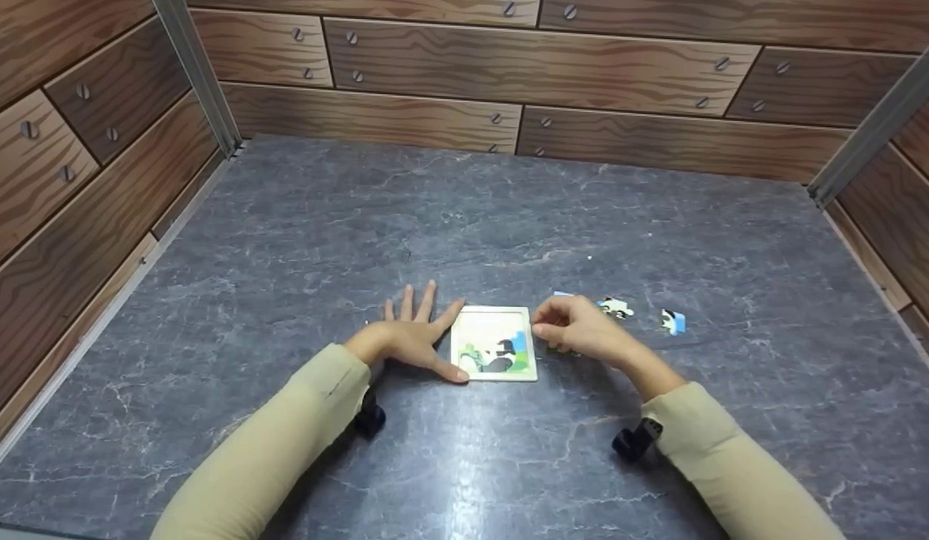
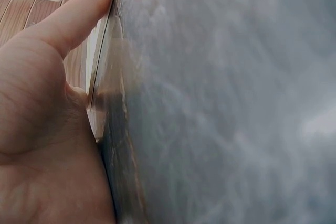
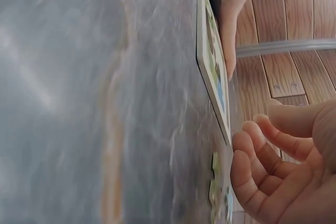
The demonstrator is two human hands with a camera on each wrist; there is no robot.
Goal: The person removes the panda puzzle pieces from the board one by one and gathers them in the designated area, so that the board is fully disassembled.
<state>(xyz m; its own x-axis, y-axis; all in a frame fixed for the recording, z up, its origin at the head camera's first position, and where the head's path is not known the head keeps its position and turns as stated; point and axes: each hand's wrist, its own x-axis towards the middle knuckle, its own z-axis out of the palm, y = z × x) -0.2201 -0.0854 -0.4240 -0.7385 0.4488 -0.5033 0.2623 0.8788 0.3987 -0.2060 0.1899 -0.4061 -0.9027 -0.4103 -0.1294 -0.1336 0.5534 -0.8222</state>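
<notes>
A square jigsaw tray (image 1: 502,377) with a pale rim lies flat between the hands. Fitted panda and green pieces (image 1: 500,361) fill its lower part and right side; the upper left shows bare pale backing. My left hand (image 1: 413,341) is spread on the tray's left, thumb on the lower-left corner and index finger at the upper-left one. Just off the right edge hovers my right hand (image 1: 584,330), fingers loosely curled. In the right wrist view its thumb (image 3: 294,119) stands apart from the fingertips, with no piece visible between them.
Right of the tray lie loose puzzle pieces: a black-and-white one (image 1: 616,307), a blue-edged one (image 1: 674,322), and others partly hidden by the right hand. Wood-patterned walls (image 1: 434,60) enclose the dark marbled tabletop (image 1: 359,210).
</notes>
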